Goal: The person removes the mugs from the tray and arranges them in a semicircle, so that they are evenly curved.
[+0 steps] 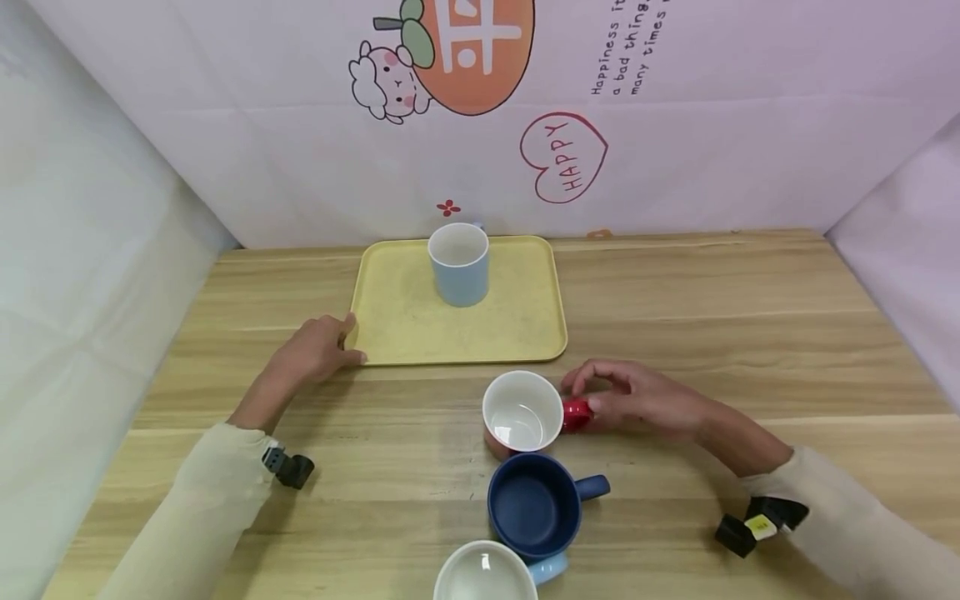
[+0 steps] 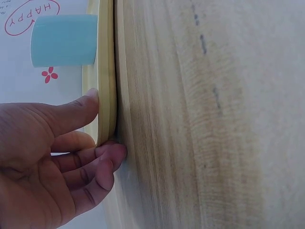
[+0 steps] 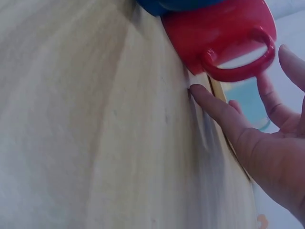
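The left hand (image 1: 318,350) pinches the front left corner of a yellow tray (image 1: 405,333), thumb and fingers on its rim. On the tray stands a light blue mug (image 1: 461,283) with a white inside. The right hand (image 1: 645,400) is around the handle (image 3: 243,71) of a red mug (image 1: 522,412), fingers spread and not closed on it. In the right wrist view its fingertips are right beside the handle. The red mug is upright just in front of the tray, white inside.
Close in front of the red mug stands a dark blue mug (image 1: 534,504), handle to the right. Nearest the front is a white-lined mug (image 1: 483,575) with a light blue handle, cut off by the frame. A printed white cloth (image 1: 300,150) hangs behind the wooden table (image 1: 712,317).
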`<state>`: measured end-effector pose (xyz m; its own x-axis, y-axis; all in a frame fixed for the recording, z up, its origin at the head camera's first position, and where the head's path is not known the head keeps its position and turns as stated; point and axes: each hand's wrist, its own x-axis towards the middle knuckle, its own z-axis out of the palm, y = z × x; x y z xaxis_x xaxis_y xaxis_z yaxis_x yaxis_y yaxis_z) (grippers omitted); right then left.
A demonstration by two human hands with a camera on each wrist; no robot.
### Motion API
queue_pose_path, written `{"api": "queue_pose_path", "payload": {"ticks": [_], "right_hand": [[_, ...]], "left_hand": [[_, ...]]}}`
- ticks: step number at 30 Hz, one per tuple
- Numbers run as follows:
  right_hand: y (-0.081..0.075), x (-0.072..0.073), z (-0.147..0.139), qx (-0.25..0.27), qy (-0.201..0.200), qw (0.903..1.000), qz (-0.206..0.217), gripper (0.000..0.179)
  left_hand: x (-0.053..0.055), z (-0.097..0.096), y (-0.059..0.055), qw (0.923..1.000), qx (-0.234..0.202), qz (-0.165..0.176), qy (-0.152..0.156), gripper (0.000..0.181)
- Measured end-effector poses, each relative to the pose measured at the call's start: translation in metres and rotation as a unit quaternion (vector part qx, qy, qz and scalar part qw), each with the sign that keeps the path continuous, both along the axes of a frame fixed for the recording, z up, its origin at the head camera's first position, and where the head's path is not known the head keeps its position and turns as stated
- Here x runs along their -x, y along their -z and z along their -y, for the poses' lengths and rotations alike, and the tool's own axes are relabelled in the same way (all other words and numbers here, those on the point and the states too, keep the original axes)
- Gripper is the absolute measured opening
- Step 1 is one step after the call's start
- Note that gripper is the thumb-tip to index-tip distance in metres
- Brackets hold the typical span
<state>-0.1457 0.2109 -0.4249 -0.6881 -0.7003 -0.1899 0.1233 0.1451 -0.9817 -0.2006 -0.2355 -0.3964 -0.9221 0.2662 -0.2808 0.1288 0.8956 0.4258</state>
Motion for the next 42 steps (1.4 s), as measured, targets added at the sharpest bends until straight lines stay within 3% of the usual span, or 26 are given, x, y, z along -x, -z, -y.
{"api": "queue_pose_path", "payload": {"ticks": [4, 18, 27, 32, 42], "right_hand": [[-0.003, 0.007, -0.002, -0.018, 0.0, 0.9996, -0.021, 0.018], [-0.012, 0.026, -0.002, 0.032, -0.03, 0.9985, -0.033, 0.02], [-0.023, 0.044, 0.003, -0.006, 0.019, 0.9976, -0.067, 0.019], [-0.027, 0.053, 0.009, 0.014, 0.047, 0.9961, -0.073, 0.023], [-0.035, 0.072, 0.025, 0.037, 0.06, 0.9936, -0.088, 0.028]], "left_hand": [[-0.001, 0.002, 0.001, 1.0, -0.003, -0.003, 0.002, 0.071], [-0.001, 0.004, 0.002, 0.9999, -0.01, -0.006, 0.004, 0.069], [-0.002, 0.006, 0.003, 0.9999, -0.011, -0.009, 0.008, 0.069], [-0.001, 0.005, 0.003, 0.9999, -0.012, -0.008, 0.008, 0.069], [0.0, 0.002, 0.003, 0.9997, -0.013, -0.016, 0.01, 0.07]]}}
